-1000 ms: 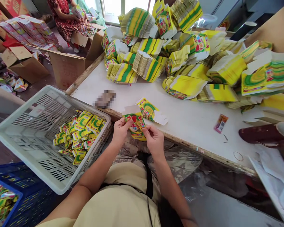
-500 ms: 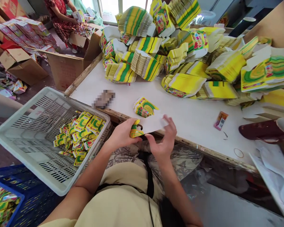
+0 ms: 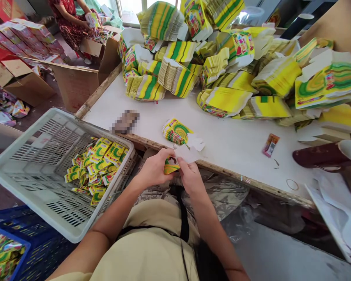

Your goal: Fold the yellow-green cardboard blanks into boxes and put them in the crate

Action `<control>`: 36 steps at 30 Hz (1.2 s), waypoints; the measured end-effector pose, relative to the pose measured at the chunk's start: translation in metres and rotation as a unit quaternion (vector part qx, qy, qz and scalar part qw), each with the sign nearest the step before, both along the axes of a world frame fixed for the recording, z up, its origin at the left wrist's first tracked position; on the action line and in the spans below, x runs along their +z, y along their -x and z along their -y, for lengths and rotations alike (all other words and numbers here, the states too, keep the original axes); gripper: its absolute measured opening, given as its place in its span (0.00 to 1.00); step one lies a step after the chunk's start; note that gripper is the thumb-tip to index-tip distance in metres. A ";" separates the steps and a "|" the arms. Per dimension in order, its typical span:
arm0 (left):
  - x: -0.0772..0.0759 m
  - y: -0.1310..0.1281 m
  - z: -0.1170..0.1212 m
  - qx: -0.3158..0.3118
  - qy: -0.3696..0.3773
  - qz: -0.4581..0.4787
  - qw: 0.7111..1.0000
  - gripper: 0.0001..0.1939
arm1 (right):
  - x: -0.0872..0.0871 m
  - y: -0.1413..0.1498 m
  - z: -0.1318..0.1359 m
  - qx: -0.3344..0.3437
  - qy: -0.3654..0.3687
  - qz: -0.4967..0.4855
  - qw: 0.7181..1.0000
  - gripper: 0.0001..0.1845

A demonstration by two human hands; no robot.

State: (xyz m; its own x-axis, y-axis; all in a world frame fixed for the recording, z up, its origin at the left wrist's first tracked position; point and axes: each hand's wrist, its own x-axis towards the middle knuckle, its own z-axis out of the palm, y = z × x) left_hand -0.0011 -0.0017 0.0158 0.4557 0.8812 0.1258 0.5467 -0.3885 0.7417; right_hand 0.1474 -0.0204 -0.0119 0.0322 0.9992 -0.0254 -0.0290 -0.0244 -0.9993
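Between my two hands, at the table's front edge, is a small yellow-and-green carton [image 3: 171,168] with a white inner flap. My left hand [image 3: 155,168] is closed round its printed body, thumb and fingers on the left side. With thumb and fingers pinched, my right hand [image 3: 190,175] grips the carton's right side by the white flap. Just beyond them a small stack of flat cartons [image 3: 176,131] lies on the white table [image 3: 222,144], white flaps pointing right.
A white plastic crate [image 3: 55,195] with several folded cartons stands at left, a blue crate [image 3: 38,238] below it. Bundled flat cartons [image 3: 178,76] pile across the back. A maroon mug [image 3: 316,157] lies right, near a small sachet [image 3: 270,145]. Another person [image 3: 68,23] sits beyond cardboard boxes.
My right hand has gone from spread fingers to a pinch on the carton's white flap and moved left, closer to my left hand. My left hand keeps its hold.
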 end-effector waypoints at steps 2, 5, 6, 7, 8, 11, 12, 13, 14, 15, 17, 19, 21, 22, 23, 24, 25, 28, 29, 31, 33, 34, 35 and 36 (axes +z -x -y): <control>-0.004 0.001 -0.002 -0.006 0.022 -0.009 1.000 0.27 | 0.005 0.000 0.006 0.029 -0.047 0.059 0.997 0.24; -0.014 0.000 -0.003 -0.026 0.006 -0.011 1.000 0.25 | 0.011 0.001 0.015 0.068 -0.130 0.168 0.975 0.30; -0.017 0.000 -0.003 -0.027 -0.012 -0.006 1.000 0.26 | 0.011 0.001 0.017 0.074 -0.150 0.195 0.966 0.30; -0.020 -0.001 -0.003 -0.020 -0.028 0.003 0.999 0.27 | 0.010 0.001 0.017 0.075 -0.163 0.215 0.960 0.29; -0.022 -0.002 -0.002 -0.006 -0.040 0.011 0.999 0.30 | 0.008 0.001 0.017 0.070 -0.171 0.226 0.957 0.28; -0.020 0.000 0.001 0.068 -0.044 0.008 0.997 0.36 | 0.001 -0.004 0.012 0.013 -0.181 0.232 0.956 0.26; -0.018 0.002 0.001 0.085 -0.043 0.004 0.995 0.35 | -0.001 -0.007 0.010 -0.003 -0.185 0.234 0.955 0.25; -0.015 0.004 0.002 0.093 -0.042 0.004 0.995 0.32 | -0.003 -0.010 0.008 -0.009 -0.190 0.237 0.953 0.25; -0.011 0.006 0.002 0.094 -0.044 0.008 0.995 0.29 | -0.004 -0.012 0.007 0.000 -0.195 0.243 0.950 0.24; -0.008 0.008 0.002 0.091 -0.047 0.015 0.995 0.27 | -0.003 -0.014 0.005 0.018 -0.198 0.251 0.947 0.22; -0.002 0.013 0.001 0.077 -0.052 0.021 0.995 0.24 | -0.001 -0.019 0.002 0.061 -0.199 0.265 0.942 0.19; 0.004 0.017 0.000 0.067 -0.049 0.017 0.996 0.24 | 0.005 -0.025 -0.003 0.088 -0.201 0.265 0.939 0.15; 0.008 0.020 -0.002 0.061 -0.032 0.024 0.997 0.29 | 0.011 -0.033 -0.010 0.126 -0.211 0.250 0.937 0.13; 0.010 0.021 -0.004 0.056 -0.022 0.028 0.998 0.33 | 0.015 -0.037 -0.013 0.149 -0.214 0.239 0.935 0.12; 0.012 0.022 -0.005 0.051 -0.016 0.029 0.998 0.37 | 0.017 -0.041 -0.015 0.173 -0.213 0.229 0.934 0.12; 0.013 0.022 -0.006 0.044 -0.016 0.025 0.999 0.39 | 0.019 -0.043 -0.017 0.187 -0.209 0.220 0.934 0.11; 0.015 0.021 -0.007 0.037 -0.022 0.019 0.999 0.39 | 0.021 -0.043 -0.018 0.188 -0.203 0.213 0.937 0.10; 0.017 0.016 -0.010 0.035 -0.058 -0.002 0.998 0.36 | 0.018 -0.033 -0.015 0.129 -0.174 0.193 0.957 0.11; 0.018 0.015 -0.011 0.038 -0.066 -0.009 0.997 0.35 | 0.015 -0.028 -0.012 0.106 -0.161 0.177 0.965 0.13; 0.021 0.021 -0.011 0.039 -0.064 -0.031 0.997 0.34 | 0.008 -0.017 -0.009 0.085 -0.129 0.142 0.978 0.20; 0.027 0.041 -0.011 0.029 -0.043 -0.073 0.996 0.32 | 0.003 -0.012 -0.012 0.075 -0.111 0.137 0.981 0.30; 0.032 0.057 -0.010 0.027 -0.030 -0.105 0.994 0.31 | 0.000 -0.013 -0.017 0.060 -0.111 0.159 0.979 0.33; 0.036 0.075 -0.010 0.029 -0.017 -0.142 0.989 0.30 | -0.001 -0.017 -0.024 0.030 -0.115 0.194 0.974 0.33; 0.042 0.095 -0.009 0.049 -0.009 -0.188 0.981 0.30 | -0.003 -0.021 -0.033 -0.011 -0.120 0.238 0.964 0.31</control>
